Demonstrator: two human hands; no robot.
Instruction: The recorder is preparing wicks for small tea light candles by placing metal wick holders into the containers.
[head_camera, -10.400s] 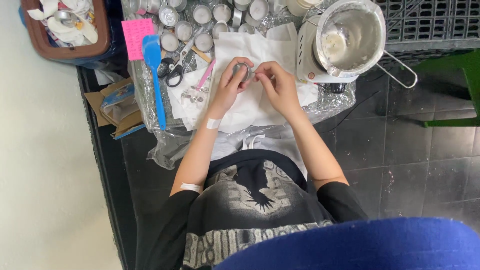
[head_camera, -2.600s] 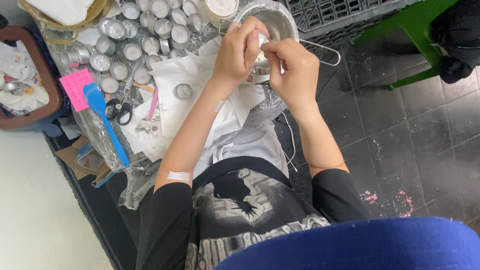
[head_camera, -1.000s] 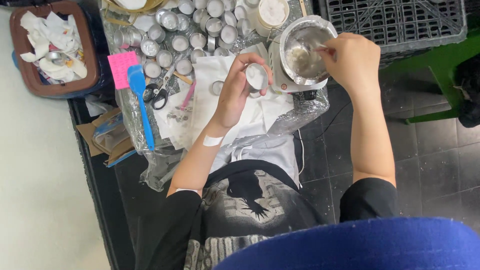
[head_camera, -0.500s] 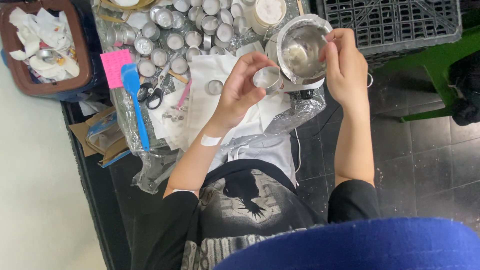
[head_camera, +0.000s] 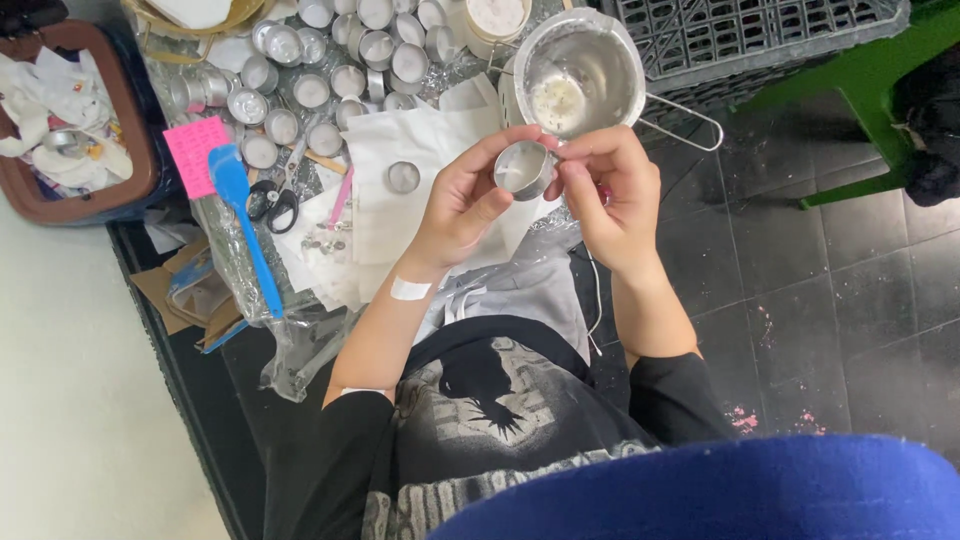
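My left hand (head_camera: 466, 203) holds a small round metal cup (head_camera: 524, 168) above the white paper sheet (head_camera: 388, 215). My right hand (head_camera: 612, 196) meets it from the right, fingertips pinched at the cup's rim. Whether those fingers hold anything small I cannot tell. Just behind the hands stands a metal saucepan (head_camera: 580, 75) with a wire handle and whitish residue inside. One more small cup (head_camera: 403, 177) sits alone on the paper to the left of my left hand.
Several small metal cups (head_camera: 320, 90) are grouped at the back left. A blue spatula (head_camera: 245, 222), scissors (head_camera: 272, 200) and a pink note (head_camera: 196, 152) lie left. A brown tray (head_camera: 70, 130) of crumpled tissue sits far left, a black crate (head_camera: 760, 40) at the back right.
My right hand has come back from the saucepan to the cup in my left hand. Both hands have drawn slightly toward me.
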